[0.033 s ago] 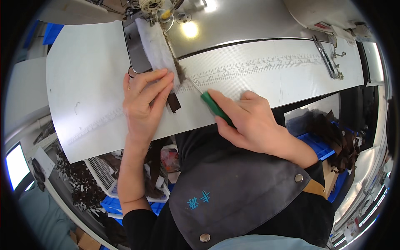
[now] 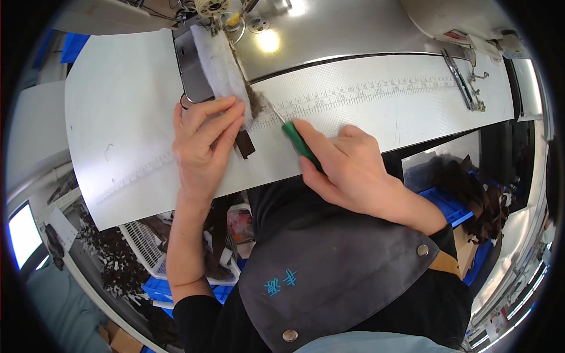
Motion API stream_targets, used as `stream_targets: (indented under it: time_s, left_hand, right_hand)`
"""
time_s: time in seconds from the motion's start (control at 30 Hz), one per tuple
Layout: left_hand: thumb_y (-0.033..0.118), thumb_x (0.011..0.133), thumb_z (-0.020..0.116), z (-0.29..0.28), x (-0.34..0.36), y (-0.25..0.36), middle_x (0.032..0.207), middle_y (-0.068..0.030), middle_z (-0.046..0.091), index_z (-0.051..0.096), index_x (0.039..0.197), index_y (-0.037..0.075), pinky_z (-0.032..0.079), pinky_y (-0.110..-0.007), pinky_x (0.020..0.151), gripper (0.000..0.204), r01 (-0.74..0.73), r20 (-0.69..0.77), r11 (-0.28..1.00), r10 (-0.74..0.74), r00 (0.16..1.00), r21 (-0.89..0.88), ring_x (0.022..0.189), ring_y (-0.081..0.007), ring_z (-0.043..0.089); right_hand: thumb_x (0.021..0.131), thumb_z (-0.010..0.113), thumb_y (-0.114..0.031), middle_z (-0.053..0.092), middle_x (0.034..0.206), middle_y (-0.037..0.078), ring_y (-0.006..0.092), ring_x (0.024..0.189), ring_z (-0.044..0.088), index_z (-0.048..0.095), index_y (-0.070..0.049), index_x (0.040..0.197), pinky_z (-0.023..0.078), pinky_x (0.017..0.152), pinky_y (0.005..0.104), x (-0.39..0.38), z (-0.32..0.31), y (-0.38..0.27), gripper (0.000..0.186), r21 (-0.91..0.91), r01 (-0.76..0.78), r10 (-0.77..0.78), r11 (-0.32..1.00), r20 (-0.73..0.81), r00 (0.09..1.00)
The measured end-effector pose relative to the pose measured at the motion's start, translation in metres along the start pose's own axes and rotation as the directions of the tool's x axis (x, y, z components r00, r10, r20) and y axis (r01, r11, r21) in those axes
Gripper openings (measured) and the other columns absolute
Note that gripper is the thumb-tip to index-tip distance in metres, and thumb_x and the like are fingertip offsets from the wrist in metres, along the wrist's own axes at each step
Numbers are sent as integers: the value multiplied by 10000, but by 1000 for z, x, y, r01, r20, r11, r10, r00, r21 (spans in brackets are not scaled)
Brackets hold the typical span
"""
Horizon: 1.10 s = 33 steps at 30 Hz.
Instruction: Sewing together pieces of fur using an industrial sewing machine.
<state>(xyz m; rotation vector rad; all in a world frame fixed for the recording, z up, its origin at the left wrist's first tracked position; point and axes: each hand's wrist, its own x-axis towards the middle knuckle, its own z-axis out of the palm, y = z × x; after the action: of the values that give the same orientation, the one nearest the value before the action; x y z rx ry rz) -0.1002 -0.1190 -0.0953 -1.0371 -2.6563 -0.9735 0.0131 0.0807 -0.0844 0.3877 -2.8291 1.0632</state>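
A narrow strip of white fluffy fur fabric (image 2: 219, 65) runs from the sewing machine's foot area (image 2: 215, 23) toward me, with brown fur (image 2: 256, 101) along its right edge. My left hand (image 2: 203, 138) has its fingers closed on the strip's near end, against the table. Below these fingertips a dark brown piece (image 2: 245, 146) sticks out. In the closed grip of my right hand (image 2: 356, 170) is an awl-like tool (image 2: 299, 141) with a green handle and thin metal shaft. Its shaft points up-left to the brown fur edge; the exact tip is hard to make out.
The white table (image 2: 135, 100) carries a printed ruler scale. Metal tweezers (image 2: 460, 79) lie at its right end. Under the table stand a white basket (image 2: 141, 250) at left and a blue bin (image 2: 441, 203) with brown scraps (image 2: 485, 206) at right.
My right hand and the green-handled tool have shifted slightly up and left. The brown fur edge spreads a bit farther right. My left hand stays on the strip.
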Motion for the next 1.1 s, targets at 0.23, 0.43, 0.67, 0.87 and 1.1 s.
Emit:
stream_targets:
  time_s: [0.23, 0.43, 0.67, 0.87, 1.1]
  left_hand:
    - [98, 758, 719, 1, 1, 1, 963, 27, 658, 727, 950, 146, 282, -484, 1034, 198, 6, -10, 1000, -6, 1000, 0, 880, -137, 615]
    - [98, 750, 725, 1, -1, -2, 971, 29, 658, 728, 949, 152, 279, -486, 1038, 206, 12, 1, 999, -11, 1000, -48, 889, -138, 617]
    - [105, 741, 734, 3, -2, 2, 978, 34, 656, 728, 944, 156, 285, -483, 1033, 209, -53, -29, 995, 56, 998, 90, 897, -146, 611]
    - [108, 732, 736, 4, -1, 2, 972, 31, 655, 724, 936, 152, 302, -495, 1011, 209, -54, -53, 993, 60, 997, 107, 890, -158, 608]
    - [110, 727, 740, 4, -1, -1, 963, 25, 659, 724, 919, 149, 312, -490, 1000, 196, -58, -68, 996, 62, 996, 67, 866, -166, 612]
  right_hand:
    - [753, 627, -70, 523, 548, 27, 199, 456, 500, 531, 30, 1173, 366, 503, 299, 25, 18, 3, 442, -109, -4, -9, 994, -110, 994]
    - [688, 591, -87, 492, 480, 36, 216, 407, 494, 548, 92, 1116, 390, 508, 317, 24, 14, 7, 465, -202, 202, -209, 958, -13, 978]
    - [721, 649, -63, 517, 634, 51, 211, 569, 528, 568, -13, 1120, 430, 583, 324, 11, -14, 8, 410, -124, 191, -166, 974, 186, 968]
    - [761, 603, -37, 531, 807, 135, 318, 665, 572, 529, -2, 993, 480, 647, 397, -1, -51, 26, 246, 115, 42, -61, 993, 173, 983]
    - [820, 558, -2, 536, 851, 114, 279, 702, 567, 538, -34, 1118, 446, 606, 360, 23, -46, 32, 300, -64, 71, -65, 995, 85, 994]
